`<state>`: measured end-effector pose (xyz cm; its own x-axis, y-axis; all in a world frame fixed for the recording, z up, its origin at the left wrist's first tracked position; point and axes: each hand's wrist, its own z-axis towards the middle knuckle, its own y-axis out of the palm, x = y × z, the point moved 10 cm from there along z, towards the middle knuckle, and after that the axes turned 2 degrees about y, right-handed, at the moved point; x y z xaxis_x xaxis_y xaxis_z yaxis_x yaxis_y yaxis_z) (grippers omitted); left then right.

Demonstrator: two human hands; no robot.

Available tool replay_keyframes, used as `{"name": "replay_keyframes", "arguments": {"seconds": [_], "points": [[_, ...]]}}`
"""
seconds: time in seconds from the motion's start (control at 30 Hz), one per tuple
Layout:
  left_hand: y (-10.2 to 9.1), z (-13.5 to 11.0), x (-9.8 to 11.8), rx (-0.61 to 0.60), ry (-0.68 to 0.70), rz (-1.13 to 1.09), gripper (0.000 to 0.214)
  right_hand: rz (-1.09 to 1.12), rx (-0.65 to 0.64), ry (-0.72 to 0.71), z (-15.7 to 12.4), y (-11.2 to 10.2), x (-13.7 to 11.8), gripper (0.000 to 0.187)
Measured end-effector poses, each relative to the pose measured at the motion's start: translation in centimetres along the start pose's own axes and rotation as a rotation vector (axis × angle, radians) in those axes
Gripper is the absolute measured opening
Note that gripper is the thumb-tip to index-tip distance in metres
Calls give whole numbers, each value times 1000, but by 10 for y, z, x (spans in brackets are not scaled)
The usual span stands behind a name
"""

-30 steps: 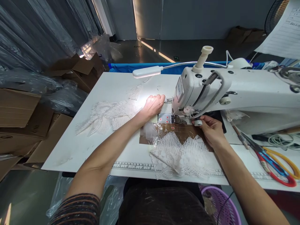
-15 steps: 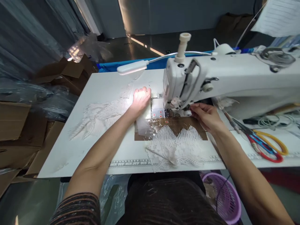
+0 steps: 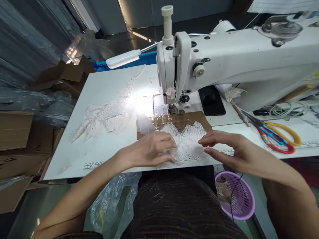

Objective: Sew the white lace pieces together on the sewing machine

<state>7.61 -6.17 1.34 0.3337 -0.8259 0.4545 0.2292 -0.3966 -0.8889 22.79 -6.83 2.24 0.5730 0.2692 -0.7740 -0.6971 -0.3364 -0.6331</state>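
Note:
A piece of white lace [image 3: 189, 144] with a scalloped upper edge lies at the table's front, partly over a brown taped sheet [image 3: 199, 118]. My left hand [image 3: 152, 149] is at the lace's left side, fingers bent and thumb apart from them, covering part of it. My right hand [image 3: 231, 147] is at the lace's right edge, thumb and fingers spread with nothing between them. Behind the lace stands a white sewing machine [image 3: 224, 63]; its presser foot [image 3: 172, 109] is above the plate, away from the lace.
More white lace [image 3: 107, 116] is heaped on the table's left. A black phone [image 3: 211, 100] lies under the machine arm. Scissors [image 3: 276, 132] with red, blue and yellow handles lie to the right. A lamp [image 3: 123, 59] shines on the table. A purple basket [image 3: 249, 199] stands below.
Both hands have come back from beside the machine's needle area to the lace at the front edge. The thin stick seen on the lace is no longer visible. My view has shifted.

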Motion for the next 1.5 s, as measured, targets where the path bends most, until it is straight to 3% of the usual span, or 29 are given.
{"name": "replay_keyframes", "arguments": {"seconds": [0.07,0.2,0.27,0.37,0.4,0.47,0.53,0.63,0.73,0.8,0.93,1.07,1.17,1.23,1.37,1.5], "points": [[9,-10,6,35,18,12,23,-14,-58,-14,4,20,1,27],[4,-24,-4,181,-52,36,18,-75,-159,-106,11,52,-5,37],[1,-29,-4,207,-61,18,17,-96,-147,-151,15,56,-9,37],[6,-31,4,181,-39,43,36,-97,-56,-206,30,50,-19,31],[11,-31,8,167,-32,72,39,-90,-19,-222,37,46,-24,28],[19,-30,14,173,-38,146,24,-64,45,-249,56,42,-35,24],[25,-29,16,217,-57,194,17,-34,56,-271,79,48,-49,24],[29,-28,20,270,-61,251,16,-81,42,-276,115,75,-66,34],[30,-30,27,305,-30,292,15,-255,94,-229,145,104,-74,59],[31,-32,29,311,-26,316,16,-380,113,-193,160,120,-74,65],[32,-39,26,292,-36,344,13,-365,75,-216,175,132,-73,28],[14,-57,6,342,-106,377,17,-145,182,-147,154,91,-52,27],[-6,-79,-14,346,-180,411,19,118,253,-51,112,53,-24,24],[-17,-97,-29,313,-237,430,20,179,281,-3,81,32,-4,24],[-45,-132,-47,369,-356,562,24,-15,514,-34,33,-20,29,28],[-50,-144,-46,367,-354,590,33,-320,739,-58,16,-62,58,33]]}}
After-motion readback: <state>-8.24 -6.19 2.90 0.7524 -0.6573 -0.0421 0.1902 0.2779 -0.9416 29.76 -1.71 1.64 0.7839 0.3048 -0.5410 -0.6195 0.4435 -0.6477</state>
